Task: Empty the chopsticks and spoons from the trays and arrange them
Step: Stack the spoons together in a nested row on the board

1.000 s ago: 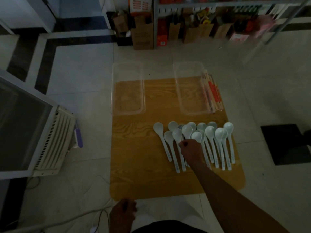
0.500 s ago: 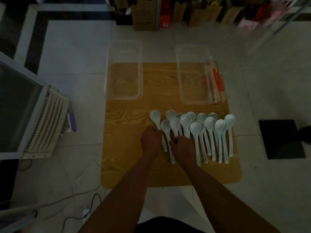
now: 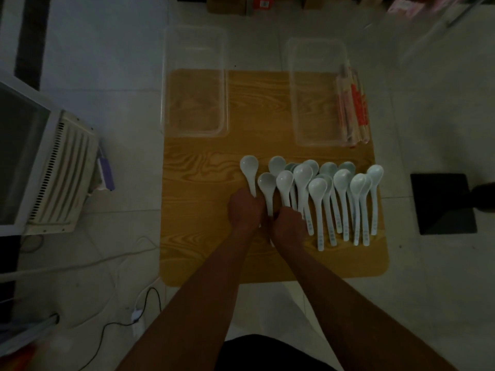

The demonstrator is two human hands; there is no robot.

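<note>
Both trays (image 3: 195, 81) look empty, chopsticks (image 3: 353, 105) lying beside the right one, and spoons (image 3: 316, 188) are being lined up on the desk (image 3: 203, 167): left hand (image 3: 245, 210) and right hand (image 3: 289, 223) grip the leftmost handles, next needing even spacing.

Dim throughout, lit weakly. Pale tiled floor (image 3: 107, 62), crossed by a dark stripe (image 3: 32, 36) at far left. Low wooden table (image 3: 203, 170) at centre. White appliance with a slatted vent (image 3: 61, 172) at left, cables (image 3: 107, 325) trailing below it. Dark square mat (image 3: 442, 204) at right. Cardboard boxes (image 3: 227, 4) along the top edge.
</note>
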